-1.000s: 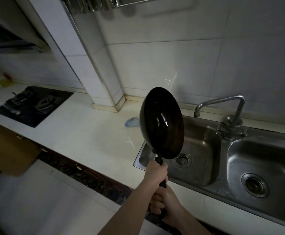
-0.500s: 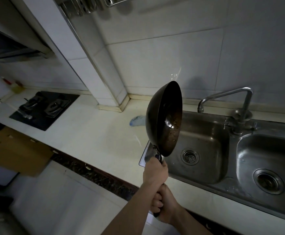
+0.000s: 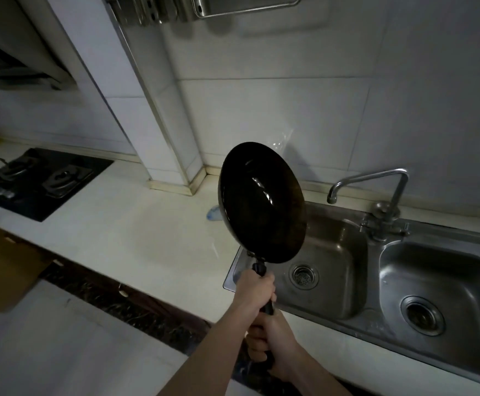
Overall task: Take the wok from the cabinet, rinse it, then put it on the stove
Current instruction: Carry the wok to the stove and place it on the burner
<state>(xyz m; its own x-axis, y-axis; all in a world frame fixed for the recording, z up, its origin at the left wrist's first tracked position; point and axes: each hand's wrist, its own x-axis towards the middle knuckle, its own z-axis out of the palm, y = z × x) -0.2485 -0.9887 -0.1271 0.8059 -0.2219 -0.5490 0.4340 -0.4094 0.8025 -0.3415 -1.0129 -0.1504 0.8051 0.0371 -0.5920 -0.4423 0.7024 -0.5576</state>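
Wok (image 3: 261,204) out of cabinet, held on edge above the sink (image 3: 335,252); left hand (image 3: 257,290) fingers wrapped round the handle, right hand (image 3: 271,342) gripping below; interior glistens, likely rinsed; stove (image 3: 41,181) placement remains.

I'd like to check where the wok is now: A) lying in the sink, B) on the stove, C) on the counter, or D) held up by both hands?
D: the left hand and right hand grip the handle, holding the wok tilted in the air.
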